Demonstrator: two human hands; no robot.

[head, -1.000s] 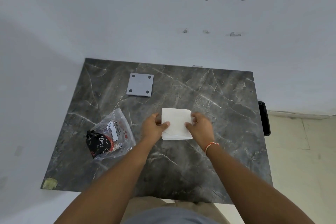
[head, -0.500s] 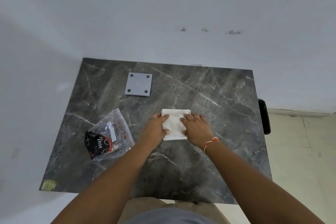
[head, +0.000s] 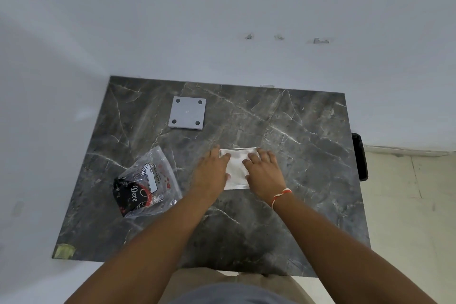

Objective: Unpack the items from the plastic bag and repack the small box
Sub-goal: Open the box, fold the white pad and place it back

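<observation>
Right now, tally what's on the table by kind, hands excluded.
Clear plastic bag with black Dove packet inside: 1
White small box under both hands: 1
Grey square plate with four holes: 1
Yellowish tape patch at the near-left corner: 1
Total: 4

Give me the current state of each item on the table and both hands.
small white box: flat on the table, pressed under both hands
plastic bag: lying flat, dark Dove item inside
grey square plate: flat, untouched
left hand: palm down on box
right hand: palm down on box
</observation>
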